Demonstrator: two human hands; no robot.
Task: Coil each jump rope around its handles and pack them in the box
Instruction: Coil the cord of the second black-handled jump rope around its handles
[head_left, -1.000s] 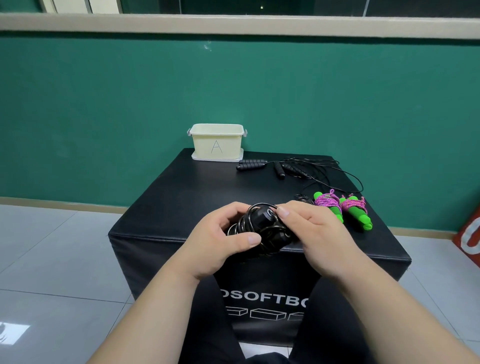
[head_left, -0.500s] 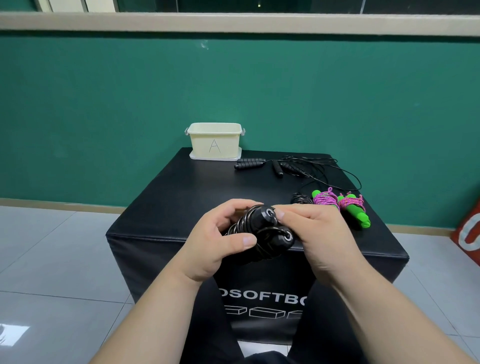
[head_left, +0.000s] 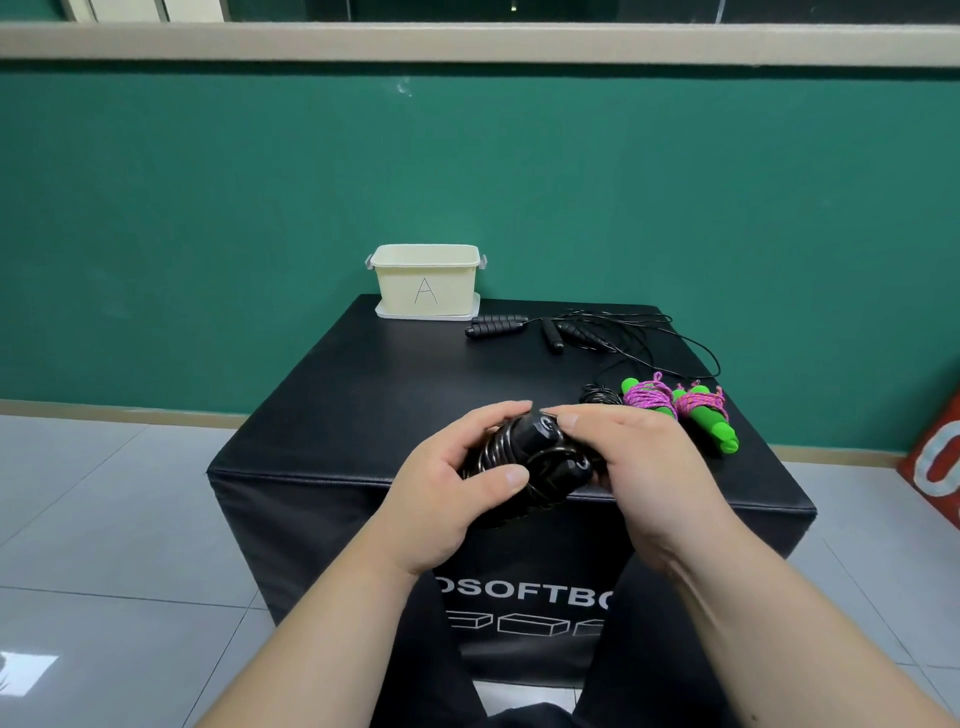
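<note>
My left hand (head_left: 447, 488) grips a black jump rope (head_left: 535, 460) whose cord is coiled round its two handles, held over the near edge of the black box table (head_left: 363, 395). My right hand (head_left: 639, 467) holds the same bundle from the right, fingertips on the handle tops. A cream box marked "A" (head_left: 426, 283) stands at the table's far left corner. A green-handled rope wrapped in pink cord (head_left: 680, 410) lies at the right. Loose black ropes (head_left: 571, 332) lie uncoiled at the back, beside the box.
A small dark coil of cord (head_left: 600, 396) lies just left of the green handles. A green wall rises behind the table. Grey floor tiles (head_left: 104, 519) surround it. A red object (head_left: 935, 457) leans at the far right edge.
Both hands have shifted slightly on the bundle, turning it a little; the handle tops now face more toward me. Nothing on the table has moved.
</note>
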